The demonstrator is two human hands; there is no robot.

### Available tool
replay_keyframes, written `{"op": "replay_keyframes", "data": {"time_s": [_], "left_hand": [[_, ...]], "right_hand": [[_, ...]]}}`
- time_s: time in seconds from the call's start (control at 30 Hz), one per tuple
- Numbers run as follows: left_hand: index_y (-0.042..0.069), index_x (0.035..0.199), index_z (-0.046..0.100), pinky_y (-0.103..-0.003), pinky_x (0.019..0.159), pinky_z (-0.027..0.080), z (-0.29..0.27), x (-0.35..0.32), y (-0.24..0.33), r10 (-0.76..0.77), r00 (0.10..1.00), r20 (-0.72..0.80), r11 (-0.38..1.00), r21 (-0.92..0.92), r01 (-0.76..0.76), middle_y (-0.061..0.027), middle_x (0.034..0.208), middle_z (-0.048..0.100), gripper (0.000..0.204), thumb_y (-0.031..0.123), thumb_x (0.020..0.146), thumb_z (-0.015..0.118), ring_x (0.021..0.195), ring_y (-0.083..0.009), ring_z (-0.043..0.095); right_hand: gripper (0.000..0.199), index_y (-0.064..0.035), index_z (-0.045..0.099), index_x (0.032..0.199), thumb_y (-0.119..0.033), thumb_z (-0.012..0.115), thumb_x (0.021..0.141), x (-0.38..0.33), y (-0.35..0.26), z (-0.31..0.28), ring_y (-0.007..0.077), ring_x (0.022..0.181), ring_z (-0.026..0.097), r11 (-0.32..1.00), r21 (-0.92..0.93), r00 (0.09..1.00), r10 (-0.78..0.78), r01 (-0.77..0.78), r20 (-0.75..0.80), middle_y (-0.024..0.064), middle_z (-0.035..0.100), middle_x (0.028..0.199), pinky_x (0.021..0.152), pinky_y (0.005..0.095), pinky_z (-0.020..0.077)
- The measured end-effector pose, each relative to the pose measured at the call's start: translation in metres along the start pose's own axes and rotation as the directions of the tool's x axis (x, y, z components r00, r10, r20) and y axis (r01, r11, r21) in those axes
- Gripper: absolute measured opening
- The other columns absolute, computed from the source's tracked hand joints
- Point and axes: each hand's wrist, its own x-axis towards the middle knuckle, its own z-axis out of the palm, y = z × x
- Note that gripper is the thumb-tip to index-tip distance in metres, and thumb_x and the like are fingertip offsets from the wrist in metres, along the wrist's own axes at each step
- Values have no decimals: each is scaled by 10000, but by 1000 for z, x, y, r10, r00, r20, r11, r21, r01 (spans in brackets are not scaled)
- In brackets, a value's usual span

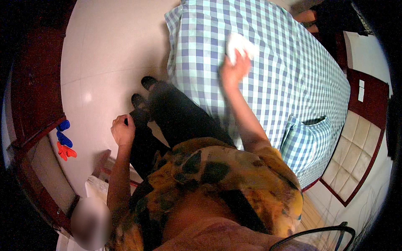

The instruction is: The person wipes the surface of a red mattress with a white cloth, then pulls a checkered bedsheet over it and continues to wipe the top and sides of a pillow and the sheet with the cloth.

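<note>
My right hand (235,71) reaches out over a bed (201,54) with a blue, white and pale green checked sheet. Its fingers are closed on a white cloth (239,45), which lies bunched against the sheet. The hand is a little blurred. Down at my left side, away from the bed, my left hand (122,133) is closed with its fingers curled in. A small dark patch shows beside the thumb, and I cannot make out what it is.
A checked pillow (307,140) lies at the bed's right end, before a padded headboard (351,146). Blue slippers (63,137) and red slippers (65,151) rest on the pale floor (104,62) by dark red furniture (37,71). Another person's bare legs (307,19) show at top right.
</note>
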Motion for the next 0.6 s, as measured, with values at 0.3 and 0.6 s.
{"op": "replay_keyframes", "data": {"time_s": [0.3, 0.6], "left_hand": [[72, 841, 666, -422, 751, 468, 17, 4, -13, 114, 990, -82, 992, 66, -109, -104, 887, 657, 207, 251, 856, 563, 857, -310, 598], [50, 841, 653, -426, 747, 469, -8, 12, 14, 61, 998, 35, 994, -95, -57, -127, 865, 650, 197, 227, 853, 567, 841, -336, 594]], "right_hand": [[249, -61, 637, 1024, -109, 637, 779, 77, -160, 123, 232, 996, 553, 639, 726, 953, 36, -253, 301, 119, 604, 1015, 880, 345, 425], [410, -26, 521, 1199, -156, 613, 821, 39, 28, -31, 341, 1170, 431, 991, 52, 971, 134, -126, -197, 176, 461, 1267, 1003, 421, 342]]}}
